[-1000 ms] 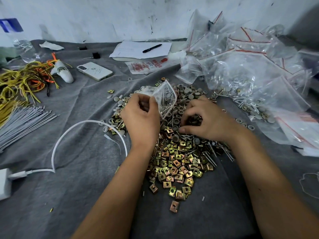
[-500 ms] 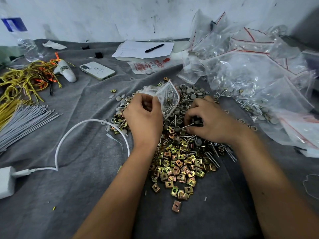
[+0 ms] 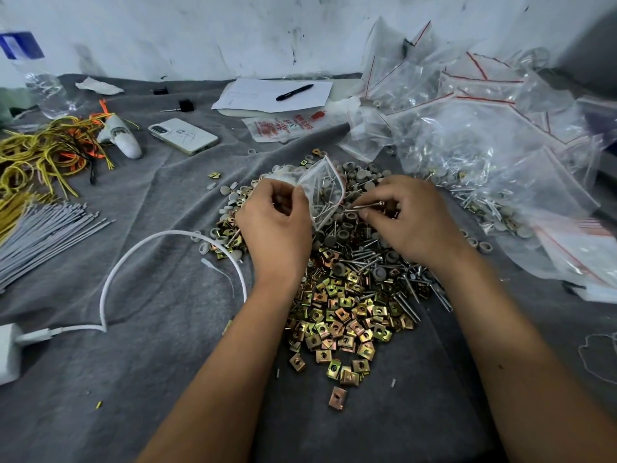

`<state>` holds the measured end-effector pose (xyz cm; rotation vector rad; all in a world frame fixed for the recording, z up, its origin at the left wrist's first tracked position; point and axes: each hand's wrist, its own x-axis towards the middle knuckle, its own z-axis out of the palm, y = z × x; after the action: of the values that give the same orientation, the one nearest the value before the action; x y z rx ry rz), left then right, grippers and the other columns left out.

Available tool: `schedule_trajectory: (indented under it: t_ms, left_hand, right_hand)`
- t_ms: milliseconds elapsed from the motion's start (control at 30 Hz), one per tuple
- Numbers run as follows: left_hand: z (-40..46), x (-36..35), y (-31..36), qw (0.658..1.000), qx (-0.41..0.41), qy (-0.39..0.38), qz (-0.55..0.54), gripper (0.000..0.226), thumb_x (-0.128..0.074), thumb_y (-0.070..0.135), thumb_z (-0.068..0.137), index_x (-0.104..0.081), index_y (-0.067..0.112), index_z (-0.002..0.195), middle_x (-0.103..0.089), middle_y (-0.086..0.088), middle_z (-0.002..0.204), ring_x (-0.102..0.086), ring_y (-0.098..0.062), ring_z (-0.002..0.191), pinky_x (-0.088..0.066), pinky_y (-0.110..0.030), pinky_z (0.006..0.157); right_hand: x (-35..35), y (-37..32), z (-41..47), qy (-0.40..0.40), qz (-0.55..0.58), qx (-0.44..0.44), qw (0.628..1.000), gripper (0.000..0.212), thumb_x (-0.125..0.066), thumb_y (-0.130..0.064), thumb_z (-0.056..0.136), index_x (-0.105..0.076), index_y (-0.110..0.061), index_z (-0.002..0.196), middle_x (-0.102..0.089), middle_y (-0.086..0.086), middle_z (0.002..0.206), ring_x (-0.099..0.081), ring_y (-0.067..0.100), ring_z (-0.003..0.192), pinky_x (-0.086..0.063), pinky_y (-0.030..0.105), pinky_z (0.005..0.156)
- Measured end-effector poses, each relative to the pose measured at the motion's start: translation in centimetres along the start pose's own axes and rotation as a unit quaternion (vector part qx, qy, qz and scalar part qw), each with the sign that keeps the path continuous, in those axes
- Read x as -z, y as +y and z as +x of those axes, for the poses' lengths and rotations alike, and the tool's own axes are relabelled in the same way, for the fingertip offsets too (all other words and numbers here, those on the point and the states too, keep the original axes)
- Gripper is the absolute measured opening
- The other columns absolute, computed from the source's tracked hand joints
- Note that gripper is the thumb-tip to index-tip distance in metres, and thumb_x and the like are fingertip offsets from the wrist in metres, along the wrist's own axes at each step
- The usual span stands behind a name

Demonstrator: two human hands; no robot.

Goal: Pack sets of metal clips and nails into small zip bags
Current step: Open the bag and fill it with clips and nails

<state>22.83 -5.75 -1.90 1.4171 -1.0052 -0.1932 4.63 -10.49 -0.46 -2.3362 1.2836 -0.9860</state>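
We have our left hand [image 3: 277,225] pinching the flimsy, slippery zip bag [image 3: 322,192] at its mouth above the pile of clips [image 3: 344,315] on the surface, while our right hand [image 3: 410,218] pinches a thin, stiff nail [image 3: 364,206] mid-shaft, likely light but easily dropped.
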Motion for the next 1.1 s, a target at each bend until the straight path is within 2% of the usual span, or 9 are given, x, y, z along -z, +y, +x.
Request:
schedule_trajectory:
  t_ms: [100, 300, 433, 533, 600, 667, 767, 933, 1100]
  left_hand:
    - [0.0, 0.0, 0.2, 1.0, -0.002, 0.0, 0.007, 0.026, -0.069, 0.017, 0.093, -0.059, 0.031, 0.073, -0.062, 0.012, 0.064, -0.061, -0.005, 0.06, -0.045, -0.013, 0.056]
    - [-0.1, 0.1, 0.0, 0.997, 0.012, -0.072, -0.017, 0.016, -0.068, 0.015, 0.096, -0.066, 0.018, 0.08, -0.069, -0.002, 0.07, -0.069, -0.024, 0.064, -0.059, -0.044, 0.062]
    - [-0.5, 0.1, 0.4, 0.992, -0.021, -0.12, -0.028, 0.013, -0.07, 0.011, 0.096, -0.068, 0.011, 0.083, -0.069, -0.006, 0.07, -0.068, -0.027, 0.062, -0.059, -0.049, 0.06]
    - [-0.5, 0.0, 0.3, 0.99, -0.03, -0.132, -0.028, 0.012, -0.071, 0.01, 0.095, -0.069, 0.006, 0.083, -0.069, -0.007, 0.069, -0.068, -0.028, 0.062, -0.058, -0.051, 0.059]
    - [-0.5, 0.0, 0.2, 0.99, -0.028, -0.132, -0.032, 0.013, -0.071, 0.011, 0.095, -0.069, 0.006, 0.083, -0.069, -0.008, 0.069, -0.068, -0.029, 0.062, -0.057, -0.051, 0.059]
    - [-0.5, 0.0, 0.2, 0.99, -0.022, -0.132, -0.037, 0.014, -0.071, 0.012, 0.096, -0.069, 0.006, 0.084, -0.069, -0.009, 0.069, -0.068, -0.031, 0.063, -0.057, -0.052, 0.059]
    - [-0.5, 0.0, 0.2, 0.989, -0.012, -0.138, -0.044, 0.014, -0.07, 0.013, 0.096, -0.068, 0.007, 0.083, -0.069, -0.011, 0.069, -0.068, -0.034, 0.063, -0.057, -0.054, 0.06]
    - [-0.5, -0.1, 0.3, 0.988, -0.006, -0.148, -0.053, 0.016, -0.069, 0.01, 0.096, -0.065, 0.011, 0.081, -0.067, -0.012, 0.067, -0.066, -0.035, 0.061, -0.056, -0.055, 0.059]
    - [-0.4, 0.0, 0.3, 0.992, 0.001, -0.118, -0.04, 0.015, -0.068, 0.011, 0.096, -0.066, 0.014, 0.081, -0.069, -0.008, 0.07, -0.068, -0.031, 0.063, -0.058, -0.052, 0.062]
  right_hand:
    - [0.0, -0.1, 0.1, 0.008, -0.001, -0.012, 1.0, 0.02, -0.07, -0.022, 0.096, -0.077, -0.017, 0.114, -0.063, -0.002, 0.095, -0.052, 0.001, 0.082, -0.037, 0.017, 0.072]
    - [0.2, -0.8, -0.2, 0.078, 0.054, 0.011, 0.995, 0.026, -0.077, -0.016, 0.091, -0.076, -0.017, 0.116, -0.07, -0.002, 0.092, -0.065, 0.011, 0.081, -0.054, 0.022, 0.072]
    - [-0.2, -1.7, -0.3, 0.095, 0.052, 0.071, 0.992, 0.014, -0.083, -0.012, 0.084, -0.077, -0.013, 0.097, -0.071, -0.005, 0.087, -0.066, 0.005, 0.077, -0.057, 0.025, 0.068]
    - [-0.6, -2.1, -0.2, 0.069, 0.011, 0.103, 0.992, 0.014, -0.08, -0.008, 0.085, -0.081, -0.011, 0.099, -0.074, -0.001, 0.096, -0.068, 0.009, 0.086, -0.056, 0.025, 0.076]
    - [-0.6, -2.1, -0.3, 0.065, 0.011, 0.108, 0.992, 0.018, -0.078, -0.007, 0.087, -0.08, -0.011, 0.104, -0.076, -0.001, 0.1, -0.069, 0.007, 0.09, -0.053, 0.017, 0.081]
    - [-0.9, -2.3, -0.4, 0.067, 0.026, 0.091, 0.993, 0.019, -0.079, -0.007, 0.086, -0.078, -0.012, 0.104, -0.076, -0.003, 0.098, -0.068, 0.002, 0.088, -0.053, 0.013, 0.079]
    - [-1.2, -2.3, -0.3, 0.081, 0.053, 0.05, 0.994, 0.017, -0.083, -0.01, 0.083, -0.073, -0.014, 0.096, -0.072, -0.008, 0.086, -0.069, 0.0, 0.081, -0.058, 0.018, 0.073]
    - [-1.6, -2.2, -0.3, 0.11, 0.018, 0.057, 0.992, 0.017, -0.087, -0.015, 0.078, -0.079, -0.013, 0.093, -0.073, -0.006, 0.087, -0.06, -0.006, 0.072, -0.044, 0.004, 0.072]
    - [-1.6, -2.7, -0.4, 0.111, 0.03, 0.053, 0.992, 0.018, -0.084, -0.02, 0.083, -0.079, -0.014, 0.1, -0.076, -0.005, 0.091, -0.065, -0.002, 0.077, -0.051, 0.01, 0.075]
